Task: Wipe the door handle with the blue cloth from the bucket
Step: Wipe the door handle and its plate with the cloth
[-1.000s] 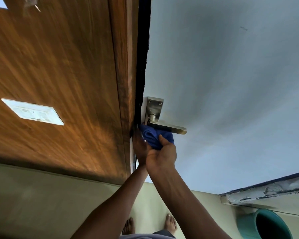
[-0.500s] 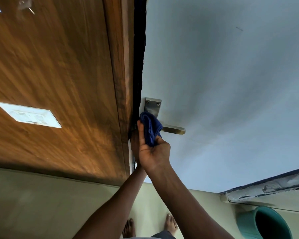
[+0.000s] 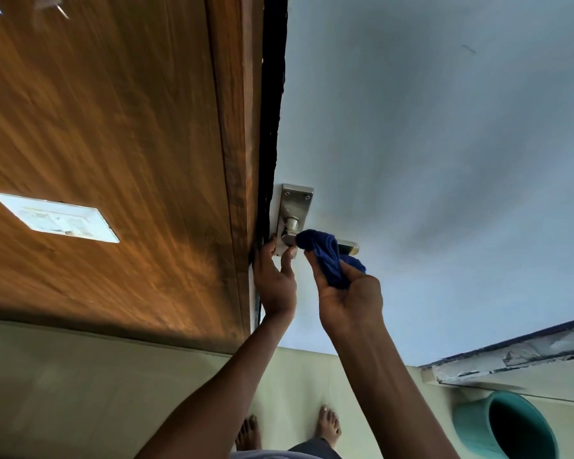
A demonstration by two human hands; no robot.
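On my far left the white rectangular switch plate [image 3: 55, 217] sits on the brown wood-grain wall panel [image 3: 113, 144], untouched by any of this. Next comes the dark door edge, where my left hand [image 3: 275, 279] rests with its fingers loosely spread, thumb and fingertips touching the foot of the brushed-metal backplate [image 3: 294, 210] and gripping nothing. A second ago this hand was tucked behind my right one; now the two have drawn apart and it steadies the door by itself.

My right hand [image 3: 347, 298] has come away to the right, palm turned up, fingers closed on the bunched dark-blue cloth [image 3: 328, 258]. Half a second back the cloth covered the plate and spindle; now its upper fold is draped over the middle of the silver lever handle [image 3: 348, 246], leaving the plate and round spindle bare and only the lever's tip showing past it. I judge the plate is done and the wiping is moving out along the lever, so the task is well along, not finished.

Low on the far right, the teal plastic bucket [image 3: 471, 422] stands on the floor, well apart from my hands.
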